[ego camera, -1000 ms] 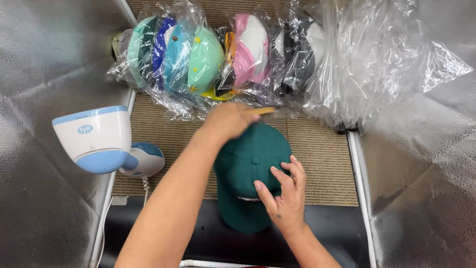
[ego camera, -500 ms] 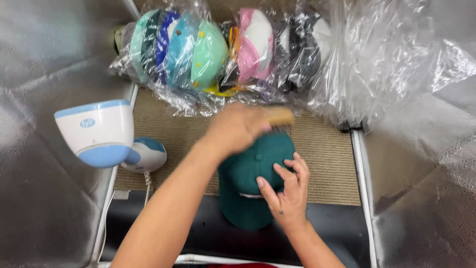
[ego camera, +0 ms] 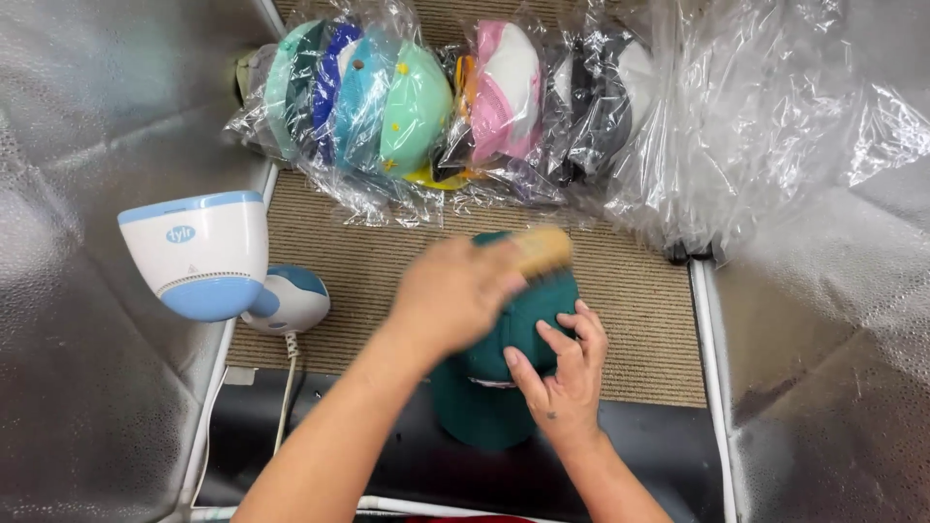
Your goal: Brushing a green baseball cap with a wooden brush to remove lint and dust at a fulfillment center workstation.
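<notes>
1. Woven tan matting (ego camera: 620, 291) covers the work surface, with crinkled silver sheeting (ego camera: 87, 116) on both sides and a black strip (ego camera: 368, 455) along the near edge.
2. Nearest, the right hand (ego camera: 562, 373) lies with fingers spread flat on a dark green cap (ego camera: 484, 407), which sits half on the black strip, half on the matting.
3. Over the cap's crown, the left hand (ego camera: 455, 291) is closed around a pale wooden brush (ego camera: 542, 247); both are blurred.
4. To the left stands a white and blue steamer (ego camera: 199, 252), its round blue label facing the camera, cord trailing down.
5. Farthest, a row of caps (ego camera: 407, 107) in clear plastic bags: teal, blue, mint, pink, black and white. Loose clear plastic (ego camera: 775, 126) hides whatever is at the right end.
</notes>
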